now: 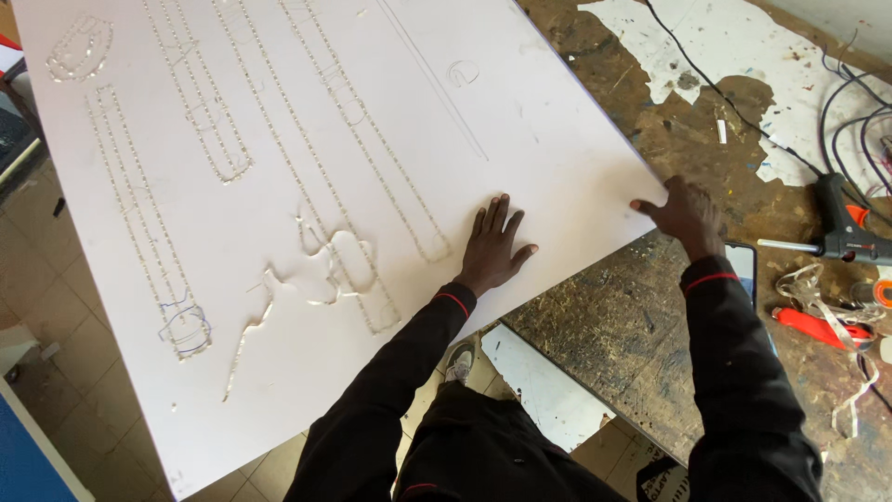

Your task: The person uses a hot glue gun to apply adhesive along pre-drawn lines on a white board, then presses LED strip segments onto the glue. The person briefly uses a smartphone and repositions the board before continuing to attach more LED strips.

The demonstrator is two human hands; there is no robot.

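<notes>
A large white board (279,112) with lines of dried clear glue traced on it lies tilted across the worn workbench (604,307), overhanging its left edge. My left hand (494,244) rests flat on the board's lower right part, fingers spread. My right hand (686,214) grips the board's right corner edge, thumb on top. Both arms wear black sleeves with a red cuff stripe.
A black glue gun (841,228) with an orange trigger lies at the right with dark cables (836,112) behind it. A red-handled tool (813,325) and pale strips lie near the bench's right edge. A phone (743,265) sits under my right forearm. Tiled floor shows below left.
</notes>
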